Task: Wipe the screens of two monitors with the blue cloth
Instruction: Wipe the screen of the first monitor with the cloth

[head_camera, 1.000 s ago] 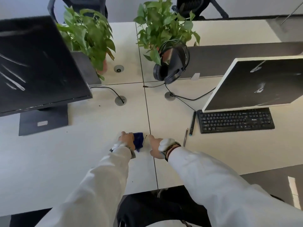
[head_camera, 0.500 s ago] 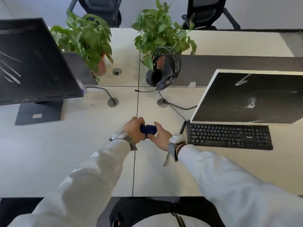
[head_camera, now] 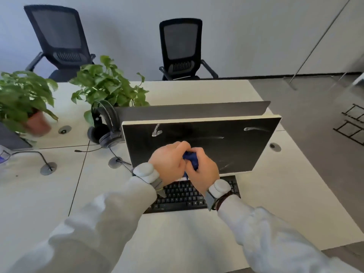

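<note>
Blue cloth (head_camera: 190, 159) bunched in curled fingers of left hand (head_camera: 169, 161) and right hand (head_camera: 204, 172), at lower edge of monitor (head_camera: 226, 142), over keyboard (head_camera: 183, 196).

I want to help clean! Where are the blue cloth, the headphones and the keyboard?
blue cloth (head_camera: 190, 157), head view, bunched middle.
headphones (head_camera: 94, 133), head view, an ear cup.
keyboard (head_camera: 181, 196), head view, middle keys.

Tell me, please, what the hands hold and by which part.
The blue cloth, bunched: left hand on its left side, right hand on its right.
</note>
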